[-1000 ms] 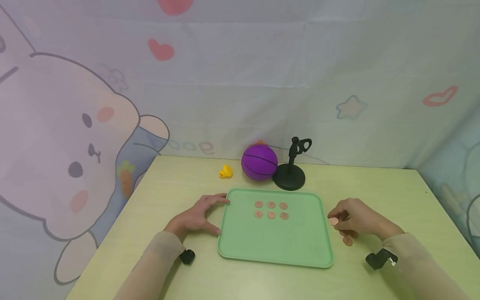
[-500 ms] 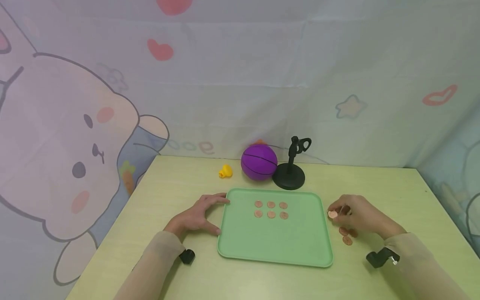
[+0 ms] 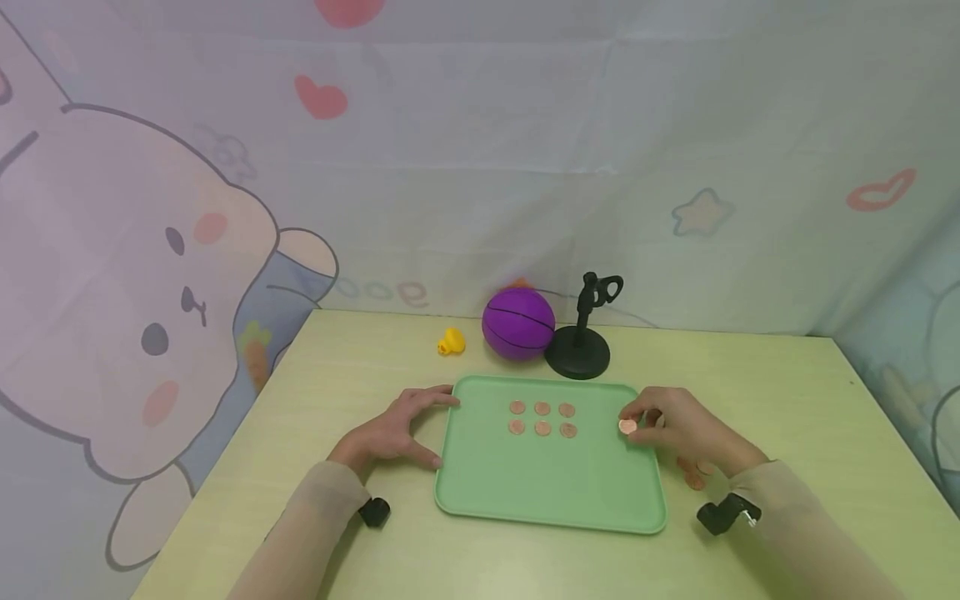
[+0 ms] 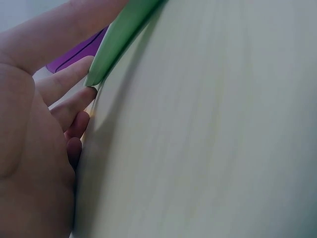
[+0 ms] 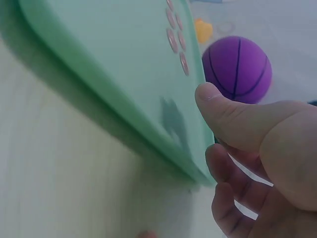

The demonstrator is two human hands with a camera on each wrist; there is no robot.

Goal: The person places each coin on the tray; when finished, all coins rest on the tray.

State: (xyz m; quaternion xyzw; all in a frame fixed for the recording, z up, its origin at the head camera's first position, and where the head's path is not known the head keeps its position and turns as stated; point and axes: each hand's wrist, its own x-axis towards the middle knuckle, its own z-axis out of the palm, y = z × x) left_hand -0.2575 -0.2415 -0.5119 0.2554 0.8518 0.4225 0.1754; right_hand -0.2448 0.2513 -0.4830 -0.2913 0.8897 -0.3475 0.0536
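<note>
- Your right hand (image 3: 675, 427) pinches a copper coin (image 3: 627, 427) over the green tray (image 3: 551, 487), near its right edge.
- Your left hand (image 3: 393, 429) is spread, fingertips touching the tray's left edge.
- Six flat coins (image 3: 542, 428) lie between your hands, in two rows running side to side; your right hand is by their right end.
- Other coins (image 3: 693, 480) peek out on the near side of your right hand.

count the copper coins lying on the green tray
6: three far-row coins, three near-row coins. None look hidden; the pinched coin in the right grip isn't counted.
</note>
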